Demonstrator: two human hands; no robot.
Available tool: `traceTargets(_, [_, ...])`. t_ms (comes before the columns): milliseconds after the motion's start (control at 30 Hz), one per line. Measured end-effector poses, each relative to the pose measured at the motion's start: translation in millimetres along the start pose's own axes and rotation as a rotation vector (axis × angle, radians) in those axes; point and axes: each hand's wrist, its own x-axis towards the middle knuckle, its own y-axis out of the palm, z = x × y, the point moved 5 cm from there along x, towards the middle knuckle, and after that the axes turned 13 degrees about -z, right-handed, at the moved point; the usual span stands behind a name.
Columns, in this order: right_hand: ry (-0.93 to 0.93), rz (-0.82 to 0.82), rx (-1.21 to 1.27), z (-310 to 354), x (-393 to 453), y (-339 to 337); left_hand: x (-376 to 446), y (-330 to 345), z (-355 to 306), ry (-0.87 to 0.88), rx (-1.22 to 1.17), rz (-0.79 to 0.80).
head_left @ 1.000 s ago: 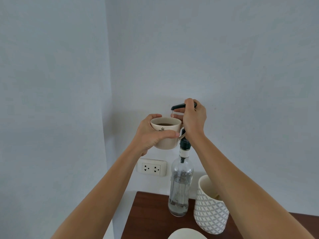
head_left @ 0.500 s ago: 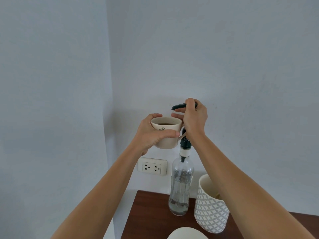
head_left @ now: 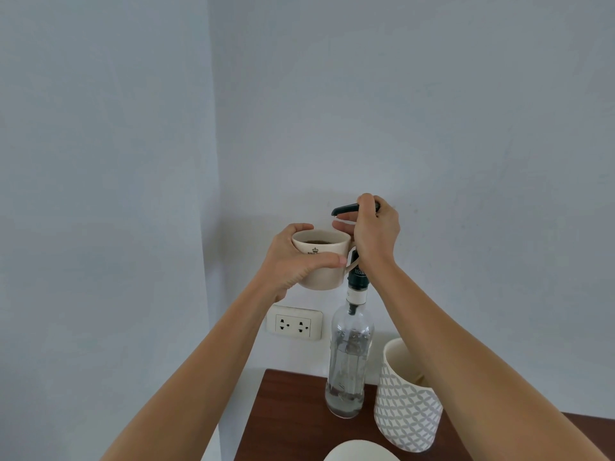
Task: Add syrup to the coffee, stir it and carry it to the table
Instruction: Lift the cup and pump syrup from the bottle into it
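My left hand grips a cream coffee mug with dark coffee inside, lifted high in front of the wall. Beside it stands a tall clear syrup bottle on the dark wooden counter, nearly empty, with a dark pump on top. My right hand wraps the black pump head, index finger over its top. The pump's spout points left, just above the mug's right rim.
A white patterned ceramic holder stands right of the bottle, partly behind my right forearm. A white rounded rim shows at the bottom edge. A double wall socket sits behind, and the wall corner closes the left side.
Hardly anything has moved; both hands hold the same pose, with the mug and pump head shifted very slightly.
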Motion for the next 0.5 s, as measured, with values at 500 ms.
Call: traceTargets(500, [-0.015,-0.001,0.033,2.9,1.2,0.6,2.0,1.6,-2.7,-0.003,-0.006,0.009])
